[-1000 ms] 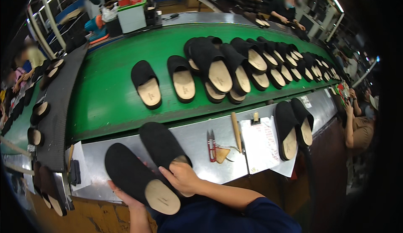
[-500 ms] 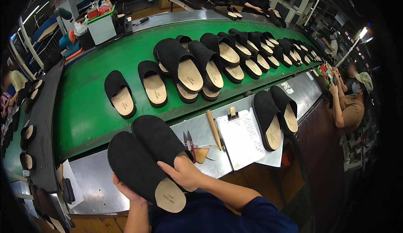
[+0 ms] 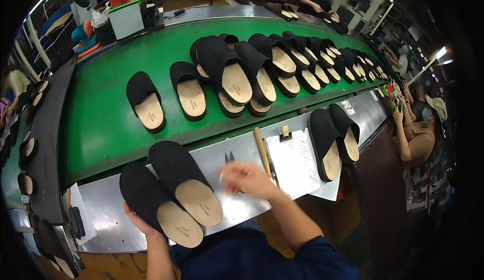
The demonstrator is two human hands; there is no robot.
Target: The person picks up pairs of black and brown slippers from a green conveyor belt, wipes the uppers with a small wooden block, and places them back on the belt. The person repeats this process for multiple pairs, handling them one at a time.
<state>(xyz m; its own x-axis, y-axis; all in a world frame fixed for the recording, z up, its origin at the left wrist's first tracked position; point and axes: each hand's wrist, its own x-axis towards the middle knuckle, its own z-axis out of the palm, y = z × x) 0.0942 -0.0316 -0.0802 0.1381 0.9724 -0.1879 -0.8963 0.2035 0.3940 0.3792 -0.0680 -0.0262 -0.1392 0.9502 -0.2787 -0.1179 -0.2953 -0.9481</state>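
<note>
Two black slip-on clogs with beige insoles sit side by side at the near edge of the metal bench. My left hand [image 3: 142, 222] is closed around the outer side of the left clog [image 3: 143, 194], its fingers partly hidden beneath. Beside it is the right clog [image 3: 184, 171], with no hand on it. My right hand [image 3: 245, 179] is over the thread snips [image 3: 229, 157], whose blade tips show past it. Motion blurs its fingers, and whether it touches the snips cannot be made out.
A wooden-handled tool [image 3: 262, 149] and a clipboard with papers [image 3: 295, 161] lie on the metal bench [image 3: 108, 224]. Another black clog pair [image 3: 325, 144] stands at the right. Many clogs line the green conveyor [image 3: 101, 103] beyond. Other people [image 3: 421, 134] work at the right.
My right hand has let go of the clogs and moved right to the snips. The clogs have shifted slightly left and apart, and both insoles now show.
</note>
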